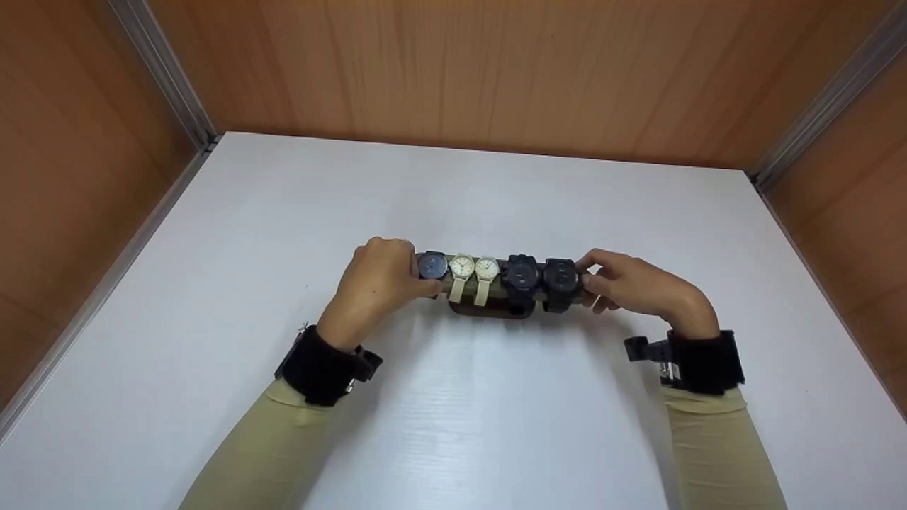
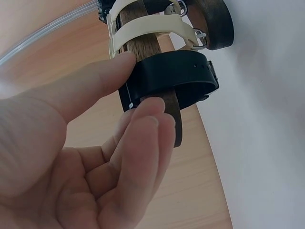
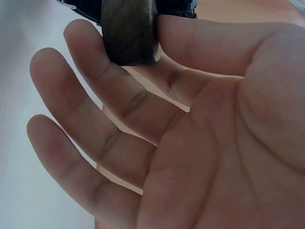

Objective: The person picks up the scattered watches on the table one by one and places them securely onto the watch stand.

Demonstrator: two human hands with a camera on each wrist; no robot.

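Watch stand (image 1: pixel 496 306) with five watches, gripped at both ends over the white surface (image 1: pixel 496 425).

The step in hand appears to be carrying or placing the stand: its dark wooden bar lies level between the hands, near the middle of the surface; whether its base touches the surface cannot be told. Left hand (image 1: pixel 379 280): thumb and curled fingers pinch the bar's end, just beside the black strap (image 2: pixel 174 78) of the blue-faced watch (image 1: pixel 432 265). Right hand (image 1: pixel 627 283): thumb and forefinger pinch the rounded end of the bar (image 3: pixel 129 31), remaining fingers spread loosely. Two cream watches (image 1: pixel 473 269) sit mid-bar, two black watches (image 1: pixel 541 276) towards the right. Judged, any next move calls for both ends kept level and grips clear of the straps.
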